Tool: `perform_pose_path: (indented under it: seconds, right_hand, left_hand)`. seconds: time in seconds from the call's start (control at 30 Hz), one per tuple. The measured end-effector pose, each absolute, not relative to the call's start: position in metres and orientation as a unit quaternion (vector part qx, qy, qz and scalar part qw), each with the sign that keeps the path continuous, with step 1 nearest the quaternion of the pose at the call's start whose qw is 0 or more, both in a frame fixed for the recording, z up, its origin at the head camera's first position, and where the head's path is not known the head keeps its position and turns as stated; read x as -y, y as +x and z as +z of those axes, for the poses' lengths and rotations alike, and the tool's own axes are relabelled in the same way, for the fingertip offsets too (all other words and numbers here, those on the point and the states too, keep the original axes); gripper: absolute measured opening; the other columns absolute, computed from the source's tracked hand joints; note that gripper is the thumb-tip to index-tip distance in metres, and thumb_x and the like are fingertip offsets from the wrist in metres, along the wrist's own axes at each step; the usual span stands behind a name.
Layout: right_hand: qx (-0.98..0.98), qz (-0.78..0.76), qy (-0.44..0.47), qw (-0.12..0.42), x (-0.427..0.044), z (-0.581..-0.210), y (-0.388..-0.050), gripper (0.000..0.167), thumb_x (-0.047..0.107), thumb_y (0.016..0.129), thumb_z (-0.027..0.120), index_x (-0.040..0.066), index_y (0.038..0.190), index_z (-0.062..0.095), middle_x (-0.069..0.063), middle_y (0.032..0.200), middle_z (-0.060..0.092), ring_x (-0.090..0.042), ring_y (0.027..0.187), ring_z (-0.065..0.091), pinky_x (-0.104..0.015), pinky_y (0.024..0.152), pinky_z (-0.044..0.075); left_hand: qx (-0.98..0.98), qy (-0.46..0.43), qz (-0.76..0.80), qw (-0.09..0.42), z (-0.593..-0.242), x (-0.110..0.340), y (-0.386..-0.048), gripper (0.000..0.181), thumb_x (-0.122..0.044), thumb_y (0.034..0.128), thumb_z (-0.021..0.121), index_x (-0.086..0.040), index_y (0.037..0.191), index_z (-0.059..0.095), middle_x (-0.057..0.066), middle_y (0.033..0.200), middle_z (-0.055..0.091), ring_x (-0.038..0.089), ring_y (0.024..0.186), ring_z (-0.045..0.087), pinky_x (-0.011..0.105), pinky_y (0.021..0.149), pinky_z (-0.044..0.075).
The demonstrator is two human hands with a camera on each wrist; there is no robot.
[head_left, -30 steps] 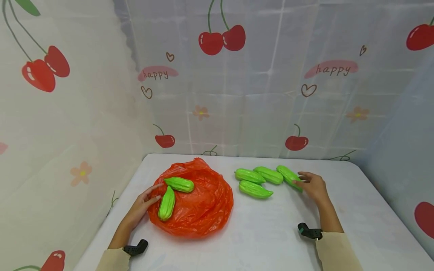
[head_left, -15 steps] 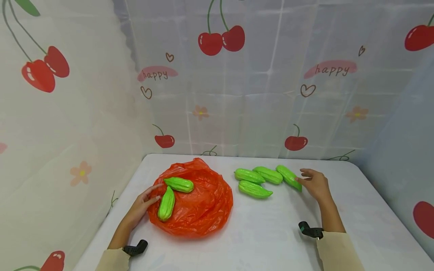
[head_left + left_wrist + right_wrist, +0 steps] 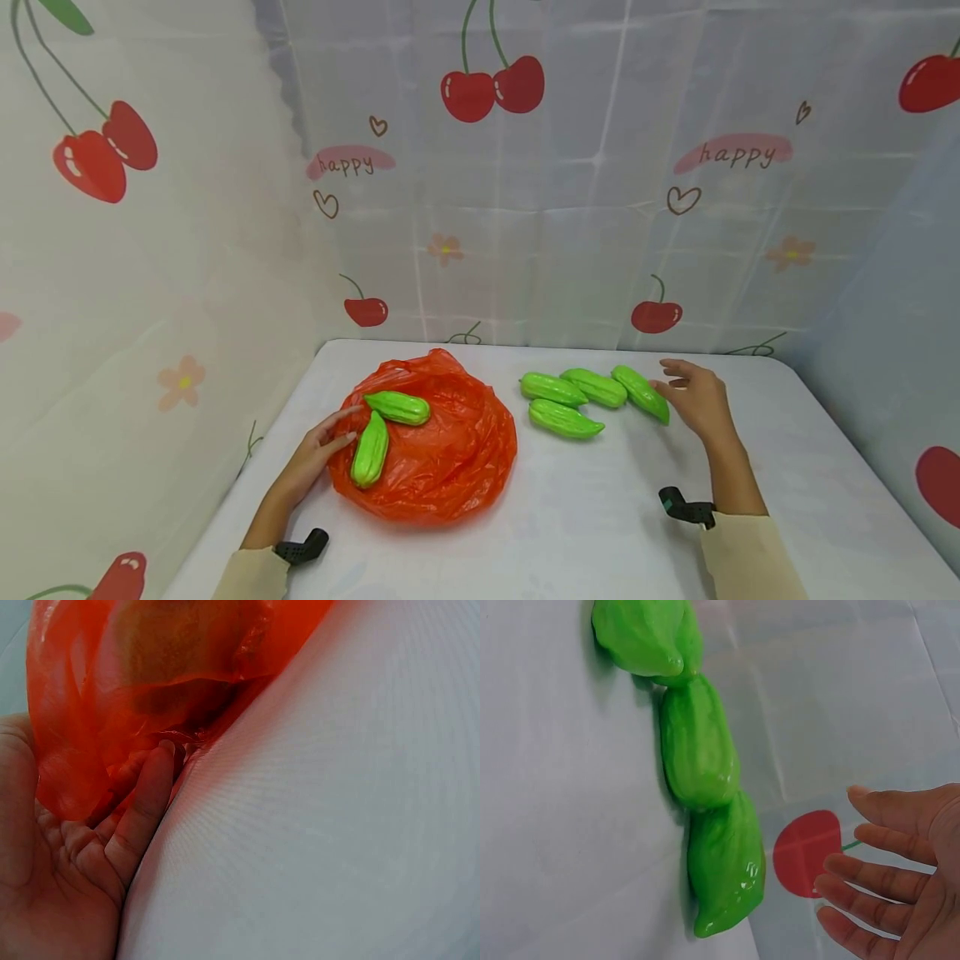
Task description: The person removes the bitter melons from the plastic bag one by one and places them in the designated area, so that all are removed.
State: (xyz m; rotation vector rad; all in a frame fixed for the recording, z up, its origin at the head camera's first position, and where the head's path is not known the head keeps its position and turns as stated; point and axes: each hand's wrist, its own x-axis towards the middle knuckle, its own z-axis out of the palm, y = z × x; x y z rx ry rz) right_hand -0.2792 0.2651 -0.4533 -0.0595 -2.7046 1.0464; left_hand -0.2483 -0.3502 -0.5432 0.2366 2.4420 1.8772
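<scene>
My left hand (image 3: 311, 458) holds the left side of a crumpled red plastic bag (image 3: 453, 471). The left wrist view shows its film between thumb and bent fingers, partly hiding them. Two bright green, ribbed gourds lie at the bag's left part, one sideways (image 3: 399, 408) and one lengthwise (image 3: 370, 452); I cannot tell how deep inside they are. On the right, my right hand (image 3: 701, 404) hovers beside the rightmost loose gourd (image 3: 642, 395). In the right wrist view its fingers are spread, holding nothing, apart from that gourd (image 3: 726, 862).
Three more gourds lie grouped on the white table (image 3: 585, 508): a back left one (image 3: 553, 388), a middle one (image 3: 596, 387) and a front one (image 3: 564, 419). A cherry-print curtain (image 3: 525, 250) hangs behind the table.
My right hand has come off the rightmost gourd, rising slightly away with its fingers spreading. The gourds stay where they were, and my left hand has not moved from the bag.
</scene>
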Motion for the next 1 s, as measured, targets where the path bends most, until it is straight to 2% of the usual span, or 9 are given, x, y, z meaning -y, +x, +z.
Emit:
perform_pose_path:
  seconds: [0.5, 0.63, 0.8, 1.0]
  right_hand:
    - [0.913, 0.377, 0.049, 0.147, -0.225, -0.431, -0.271, 0.045, 0.02, 0.098, 0.068, -0.003, 0.136, 0.06, -0.028, 0.13, 0.063, -0.047, 0.116, 0.06, -0.062, 0.094, 0.05]
    - [0.908, 0.387, 0.07, 0.146, -0.211, -0.428, -0.266, 0.043, 0.023, 0.099, 0.067, 0.0, 0.135, 0.062, -0.025, 0.129, 0.064, -0.044, 0.116, 0.061, -0.058, 0.089, 0.054]
    - [0.895, 0.415, 0.094, 0.136, -0.189, -0.426, -0.261, 0.043, 0.033, 0.102, 0.063, 0.004, 0.134, 0.064, -0.019, 0.127, 0.067, -0.038, 0.115, 0.063, -0.054, 0.091, 0.056]
    - [0.887, 0.43, 0.117, 0.119, -0.165, -0.422, -0.253, 0.039, 0.028, 0.1, 0.067, 0.008, 0.133, 0.066, -0.013, 0.126, 0.069, -0.032, 0.111, 0.065, -0.05, 0.09, 0.057]
  left_hand:
    - [-0.787, 0.086, 0.611, 0.02, -0.543, 0.349, -0.248, 0.051, -0.022, 0.1024, 0.061, -0.011, 0.15, 0.048, 0.013, 0.163, 0.03, 0.035, 0.152, 0.015, 0.065, 0.119, 0.012]
    - [-0.786, 0.088, 0.612, 0.019, -0.542, 0.348, -0.247, 0.051, -0.022, 0.1023, 0.061, -0.01, 0.15, 0.048, 0.012, 0.163, 0.03, 0.034, 0.152, 0.016, 0.064, 0.119, 0.013]
    - [-0.788, 0.085, 0.609, 0.019, -0.541, 0.349, -0.247, 0.051, -0.023, 0.1021, 0.061, -0.011, 0.15, 0.048, 0.013, 0.163, 0.03, 0.036, 0.152, 0.016, 0.066, 0.119, 0.012]
    - [-0.79, 0.087, 0.607, 0.019, -0.542, 0.349, -0.247, 0.051, -0.022, 0.1025, 0.061, -0.01, 0.15, 0.048, 0.014, 0.163, 0.03, 0.036, 0.152, 0.016, 0.066, 0.119, 0.012]
